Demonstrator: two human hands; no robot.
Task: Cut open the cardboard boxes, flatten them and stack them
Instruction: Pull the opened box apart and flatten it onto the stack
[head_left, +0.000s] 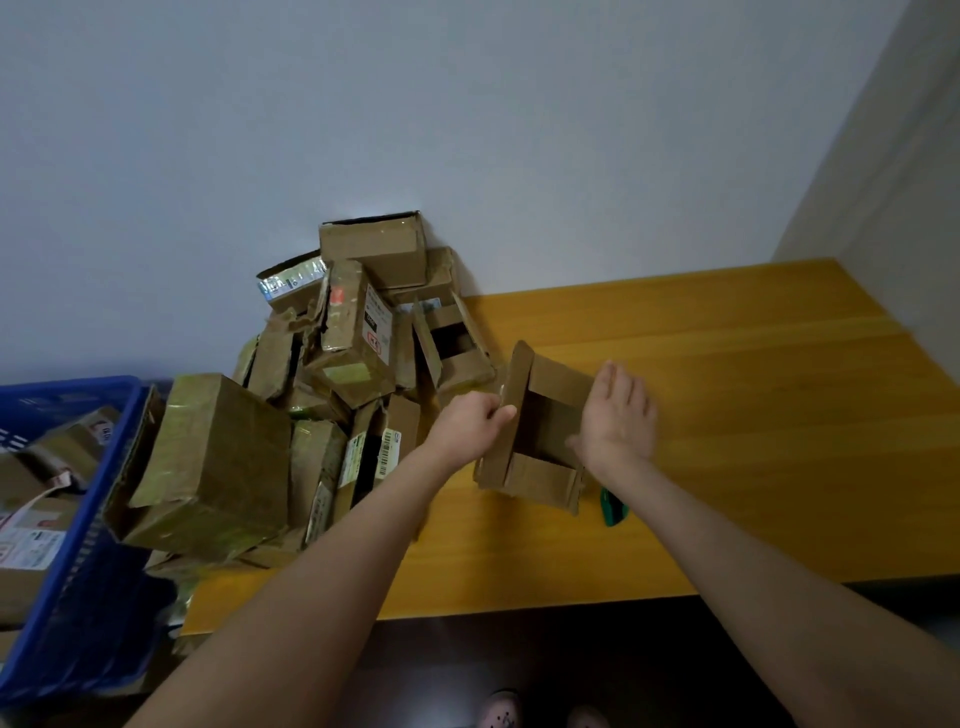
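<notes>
brown cardboard makes the small open box (540, 441) in the middle of the frame, sitting on the yellow wooden worktop (753, 415). the left hand (470, 426) pinches its left flap. the right hand (618, 415) is spread flat on its right side. a small green tool (613, 506) lies just beside the box. a pile of taped brown boxes (358, 332) sits at middle left, by a blue plastic crate (78, 597).
</notes>
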